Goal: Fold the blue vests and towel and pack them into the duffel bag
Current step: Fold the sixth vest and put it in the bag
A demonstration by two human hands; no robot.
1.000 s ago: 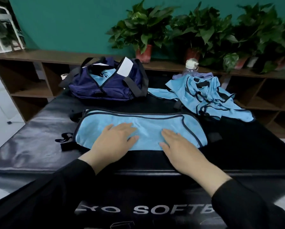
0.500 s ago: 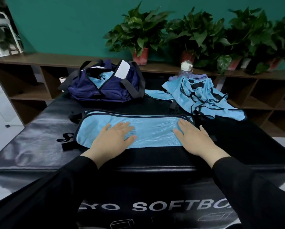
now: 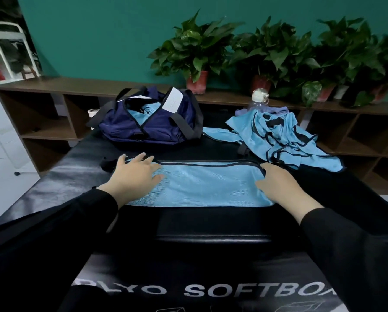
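A folded blue vest (image 3: 207, 184) lies flat on the black padded desk (image 3: 53, 185), a long strip edged with dark piping along its far side. It serves as the landmark for everything else. The left hand (image 3: 135, 175) rests on the vest's left end, fingers straight and spread wide, palm down on the cloth, holding nothing. The right hand (image 3: 283, 188) lies on the vest's right end, palm down, with its fingers at the piped corner; whether they press flat or curl over the edge cannot be told. Both arms wear black sleeves (image 3: 350, 251).

Beyond the vest's left half, well apart from it, sits the navy duffel bag (image 3: 150, 127), unzipped, with blue cloth showing in the opening and a white tag (image 3: 174, 100) on its top. Beyond the vest's right end, near the right hand, lies a heap of unfolded blue vests (image 3: 285, 140) with dark trim. Behind that heap stands a clear bottle (image 3: 257, 101) with a white cap. Farther back, a wooden shelf (image 3: 53, 86) carries potted plants (image 3: 197, 52) against a green wall.
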